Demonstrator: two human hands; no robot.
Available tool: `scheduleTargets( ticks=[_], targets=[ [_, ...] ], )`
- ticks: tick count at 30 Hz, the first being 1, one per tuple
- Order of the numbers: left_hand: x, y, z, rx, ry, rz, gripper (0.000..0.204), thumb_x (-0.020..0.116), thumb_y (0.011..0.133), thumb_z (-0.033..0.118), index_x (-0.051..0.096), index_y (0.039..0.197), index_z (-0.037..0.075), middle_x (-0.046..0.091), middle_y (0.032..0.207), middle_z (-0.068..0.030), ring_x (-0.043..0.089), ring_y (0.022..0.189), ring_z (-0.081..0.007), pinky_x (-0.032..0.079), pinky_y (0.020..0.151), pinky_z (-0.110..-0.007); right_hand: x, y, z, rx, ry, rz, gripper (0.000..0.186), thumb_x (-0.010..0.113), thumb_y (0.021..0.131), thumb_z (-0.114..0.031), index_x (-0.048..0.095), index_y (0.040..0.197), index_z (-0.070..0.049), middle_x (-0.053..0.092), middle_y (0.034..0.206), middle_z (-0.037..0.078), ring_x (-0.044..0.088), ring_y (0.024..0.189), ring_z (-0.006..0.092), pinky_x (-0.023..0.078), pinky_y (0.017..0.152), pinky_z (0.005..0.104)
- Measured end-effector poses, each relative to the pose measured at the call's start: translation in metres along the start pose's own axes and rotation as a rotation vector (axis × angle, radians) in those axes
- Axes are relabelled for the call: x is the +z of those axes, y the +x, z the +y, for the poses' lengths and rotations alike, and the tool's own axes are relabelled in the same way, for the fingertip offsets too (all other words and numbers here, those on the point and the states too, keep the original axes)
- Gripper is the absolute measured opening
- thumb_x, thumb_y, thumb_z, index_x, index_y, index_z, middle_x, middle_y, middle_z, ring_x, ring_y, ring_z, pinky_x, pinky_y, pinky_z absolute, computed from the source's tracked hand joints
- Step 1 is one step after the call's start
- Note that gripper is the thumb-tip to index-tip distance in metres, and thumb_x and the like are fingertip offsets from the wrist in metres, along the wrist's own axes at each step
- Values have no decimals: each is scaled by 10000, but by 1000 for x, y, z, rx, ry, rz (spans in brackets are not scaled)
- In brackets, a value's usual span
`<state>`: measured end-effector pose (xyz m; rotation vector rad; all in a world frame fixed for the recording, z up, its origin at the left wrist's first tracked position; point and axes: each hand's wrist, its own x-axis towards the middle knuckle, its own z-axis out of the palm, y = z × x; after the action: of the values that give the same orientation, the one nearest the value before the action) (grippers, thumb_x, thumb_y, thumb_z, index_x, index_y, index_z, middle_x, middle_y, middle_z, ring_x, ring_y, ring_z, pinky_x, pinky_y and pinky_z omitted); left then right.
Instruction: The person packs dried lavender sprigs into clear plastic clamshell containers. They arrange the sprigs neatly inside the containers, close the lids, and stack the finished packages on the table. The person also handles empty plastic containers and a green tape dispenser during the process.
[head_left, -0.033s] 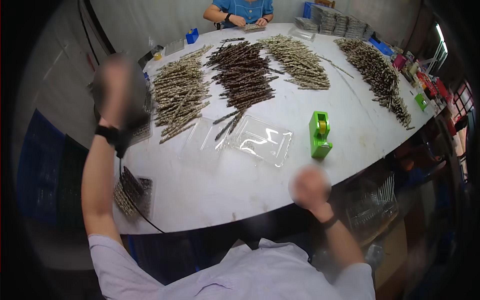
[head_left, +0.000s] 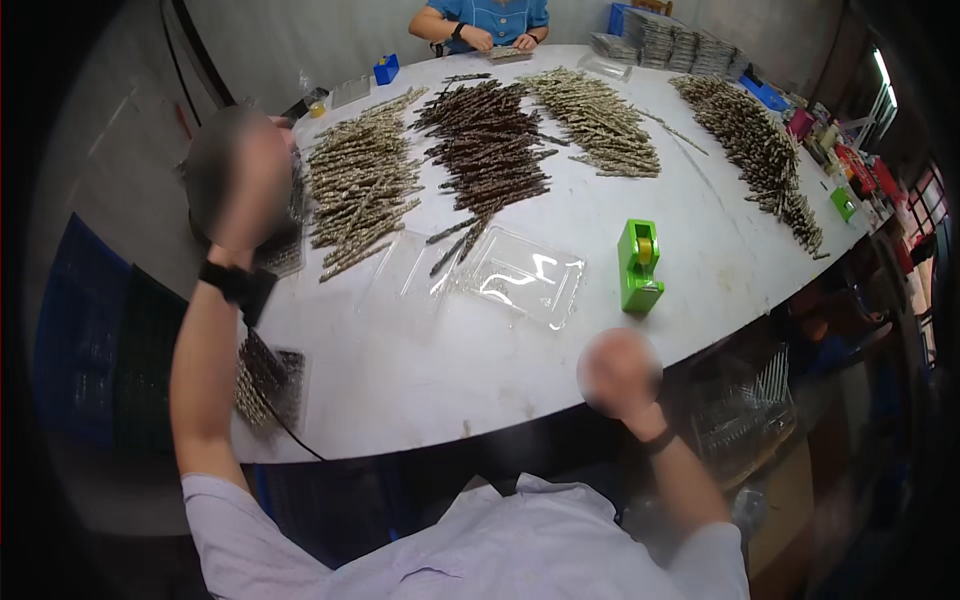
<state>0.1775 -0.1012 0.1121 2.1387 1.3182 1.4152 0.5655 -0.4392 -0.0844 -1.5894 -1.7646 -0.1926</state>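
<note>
My left hand (head_left: 257, 185) is stretched out at the far left of the white table, beside clear plastic boxes (head_left: 285, 255) and close to a pile of pale, speckled sticks (head_left: 362, 185). Blur covers its fingers, so whether it holds anything is hidden. Over the table's front edge, nearer the right, hovers my right hand (head_left: 620, 372), also blurred. A green tape dispenser (head_left: 640, 268) stands just beyond it. Two clear plastic trays lie left of the dispenser: one tray (head_left: 525, 278) is plain to see, the other tray (head_left: 405, 275) fainter.
Dark brown sticks (head_left: 488, 140) and more pale sticks (head_left: 600, 125) lie mid-table, with another long pile (head_left: 755, 145) at right. A filled box (head_left: 275, 385) with a dark cord sits front left. Opposite, a person in blue (head_left: 490, 25) handles a flat box; stacked boxes (head_left: 670, 45) stand behind.
My left hand and forearm have shifted a little to the right, toward the pale sticks. My right hand stays in nearly the same spot.
</note>
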Motion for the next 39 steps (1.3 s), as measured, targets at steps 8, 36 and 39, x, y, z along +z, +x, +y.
scheduleTargets(
  ticks=[8,36,39],
  targets=[
    [25,-256,186,232,-308,-1220,588,715,840,240,491,1341,30,578,1256,-178,553,1161,-333,435,1001,-391,7,83,-32,-242,-67,-304,233,747,669,-119,654,864,-30,612,1048,116,575,973,299,516,759,406],
    [-173,-330,-20,-474,435,251,369,632,851,144,613,1161,-57,642,922,-225,632,848,-347,493,784,-415,197,130,-320,14,800,-724,307,623,869,-223,604,1056,18,691,757,169,671,662,251,523,605,365],
    [-170,-334,-58,-396,516,258,352,623,845,143,623,1132,-61,650,930,-240,642,819,-342,502,773,-406,209,130,-332,-118,588,-598,290,593,856,-251,626,1001,-3,677,718,196,663,672,353,516,643,431]
  ],
)
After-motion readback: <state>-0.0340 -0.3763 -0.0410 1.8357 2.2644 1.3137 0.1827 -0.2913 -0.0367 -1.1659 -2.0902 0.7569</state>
